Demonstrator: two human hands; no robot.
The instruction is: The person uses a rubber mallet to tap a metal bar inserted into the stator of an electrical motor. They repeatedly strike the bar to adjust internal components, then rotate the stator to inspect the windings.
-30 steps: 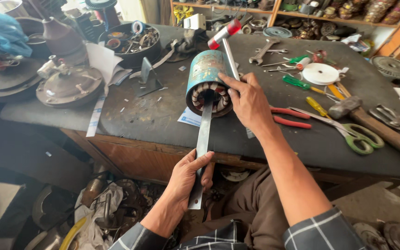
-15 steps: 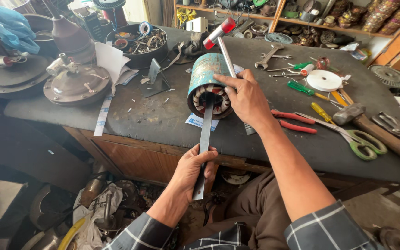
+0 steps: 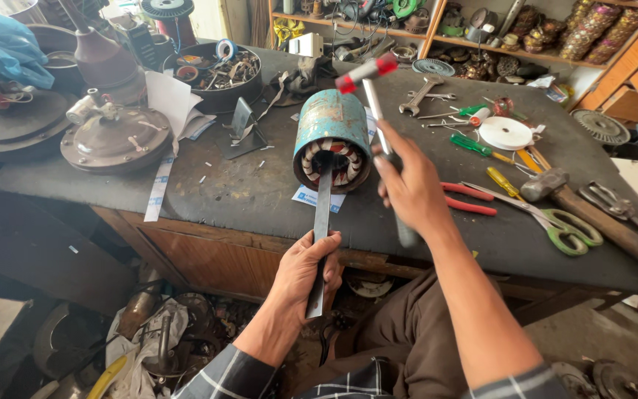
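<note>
Your left fingers point(image 3: 317, 251) are curled tight around a flat steel bar point(image 3: 321, 214), gripping it low on its length, with the far end pushed into the open bore of the blue motor stator point(image 3: 332, 140) lying on its side near the front edge of the dark workbench point(image 3: 245, 196). Your right hand point(image 3: 411, 185) is closed in a fist around the handle of a small red-headed hammer point(image 3: 367, 74), fingers wrapped fully and the head raised above the stator.

A second ago that right hand lay flat on the stator's casing, steadying it; half a second ago it was closing on the hammer handle. Now the hammer is up and the stator sits unheld, braced only by the bar and its own weight. That reads as a shift from positioning to striking, so the bar's seat in the bore matters more than before.

How deep the bar reaches inside the stator is hidden by the copper windings point(image 3: 311, 159) and the dark core. Its lower end drops behind your left hand point(image 3: 306, 277). The hammer's lower handle blurs against your right palm. Green-handled scissors point(image 3: 566, 225), red-handled pliers point(image 3: 470, 199) and a larger hammer point(image 3: 555, 185) lie to the right, apart from the work.
</note>
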